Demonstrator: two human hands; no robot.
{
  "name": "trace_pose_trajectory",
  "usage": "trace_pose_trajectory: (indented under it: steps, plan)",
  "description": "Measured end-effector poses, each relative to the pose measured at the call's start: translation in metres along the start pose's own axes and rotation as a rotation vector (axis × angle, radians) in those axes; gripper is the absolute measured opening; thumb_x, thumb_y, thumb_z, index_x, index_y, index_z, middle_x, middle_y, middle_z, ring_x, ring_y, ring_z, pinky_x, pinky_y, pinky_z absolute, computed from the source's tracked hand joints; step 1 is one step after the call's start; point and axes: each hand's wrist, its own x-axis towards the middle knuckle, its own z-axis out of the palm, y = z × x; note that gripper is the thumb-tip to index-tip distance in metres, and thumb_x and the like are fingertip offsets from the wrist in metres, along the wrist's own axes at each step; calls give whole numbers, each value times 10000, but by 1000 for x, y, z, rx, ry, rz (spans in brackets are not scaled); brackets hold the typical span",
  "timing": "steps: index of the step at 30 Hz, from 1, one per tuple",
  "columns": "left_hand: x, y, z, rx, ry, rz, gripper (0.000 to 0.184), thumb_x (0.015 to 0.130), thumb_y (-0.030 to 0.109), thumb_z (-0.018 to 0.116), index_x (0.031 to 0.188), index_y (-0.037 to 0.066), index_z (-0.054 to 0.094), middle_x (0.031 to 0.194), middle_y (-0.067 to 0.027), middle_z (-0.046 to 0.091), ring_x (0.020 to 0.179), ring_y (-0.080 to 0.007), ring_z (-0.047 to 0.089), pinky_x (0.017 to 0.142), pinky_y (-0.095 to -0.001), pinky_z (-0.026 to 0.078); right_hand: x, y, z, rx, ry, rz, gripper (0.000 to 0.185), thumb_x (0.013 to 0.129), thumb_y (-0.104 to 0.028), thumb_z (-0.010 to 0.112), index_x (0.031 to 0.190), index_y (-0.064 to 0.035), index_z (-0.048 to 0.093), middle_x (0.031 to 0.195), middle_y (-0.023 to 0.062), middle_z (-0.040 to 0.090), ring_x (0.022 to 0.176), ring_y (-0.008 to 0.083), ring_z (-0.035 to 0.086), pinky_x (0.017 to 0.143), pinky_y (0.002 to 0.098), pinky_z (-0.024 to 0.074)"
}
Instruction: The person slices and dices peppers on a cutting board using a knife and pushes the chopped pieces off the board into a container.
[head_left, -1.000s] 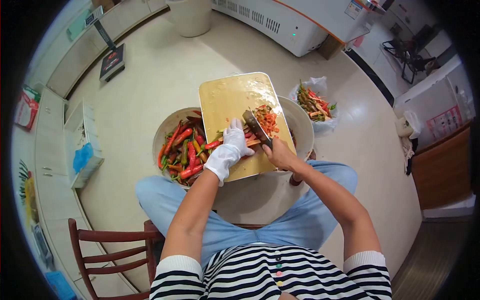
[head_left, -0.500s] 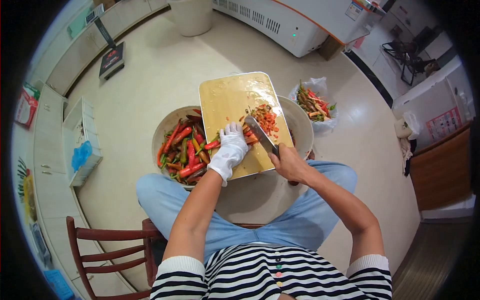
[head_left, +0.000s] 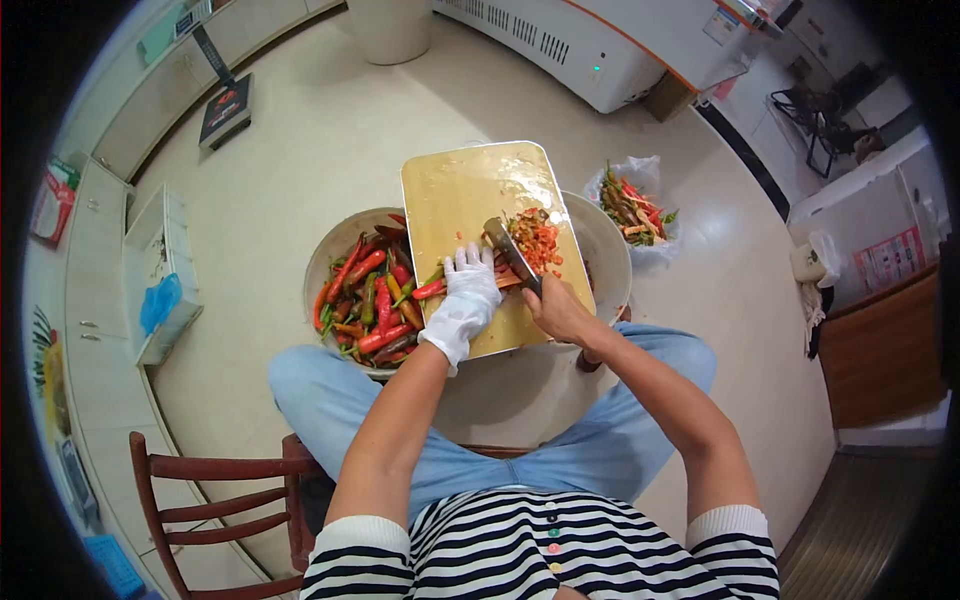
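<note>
My left hand [head_left: 468,298], in a white glove, presses down on red chili peppers [head_left: 430,289] lying across the wooden cutting board [head_left: 435,195]. Its fingers are bent over them, and the stem ends stick out to the left. The handle of a knife [head_left: 515,256] is gripped in my right hand [head_left: 560,312]. The blade slants up and left, close to the gloved fingertips, over the cut end of the peppers. Chopped chili [head_left: 537,240] is heaped just right of the blade. Part of the peppers is hidden under the glove.
The board rests across two wide basins; the left basin [head_left: 318,262] holds many whole chilies, the right basin [head_left: 612,225] is mostly covered. A plastic bag [head_left: 655,250] of chilies and stems lies at right. A wooden chair [head_left: 225,467] stands at left, a floor scale [head_left: 227,112] further back.
My right hand has shifted slightly left and up with the knife, whose blade now shows more of its flat face. The gloved left hand stays almost in place on the peppers.
</note>
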Motion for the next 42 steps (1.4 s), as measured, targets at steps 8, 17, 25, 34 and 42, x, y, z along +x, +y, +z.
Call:
trace_pose_trajectory:
  steps: [8,17,25,34,42]
  plan:
    - [0,4,8,-19,76,-26,777,661,434,710,1274,78,391,1328,-132,355,1259,-308,299,1035,-511,190,-35,-27,-33,-4,1,-41,320,856,-179,535,856,134,470,720,352,552,728,478,579,653,488,453]
    - [3,6,10,-46,81,-67,653,720,317,650,1271,87,385,1317,-113,356,1269,-293,291,1043,-514,178,-38,-18,-29,-33,-75,3,316,849,-178,543,809,132,497,724,340,561,719,472,581,650,484,457]
    - [2,7,5,-54,19,-91,583,794,188,534,1336,87,344,1365,-110,332,1297,-289,269,1059,-519,168,1,-8,-3,-4,-117,58,343,865,-222,545,795,111,509,708,314,569,688,420,605,609,462,461]
    - [-15,-2,-11,-69,113,-24,1016,564,542,768,1328,33,334,1346,-143,330,1301,-294,258,1072,-479,176,-5,-6,-8,-14,-56,31,359,860,-246,558,817,106,503,727,326,564,731,436,595,637,462,455]
    - [-11,-3,-20,-14,-29,-33,784,703,502,672,1268,42,384,1257,-125,395,1232,-296,318,1026,-529,215,-45,-33,-37,9,7,-61,313,855,-180,545,830,125,482,720,346,557,724,473,581,653,489,450]
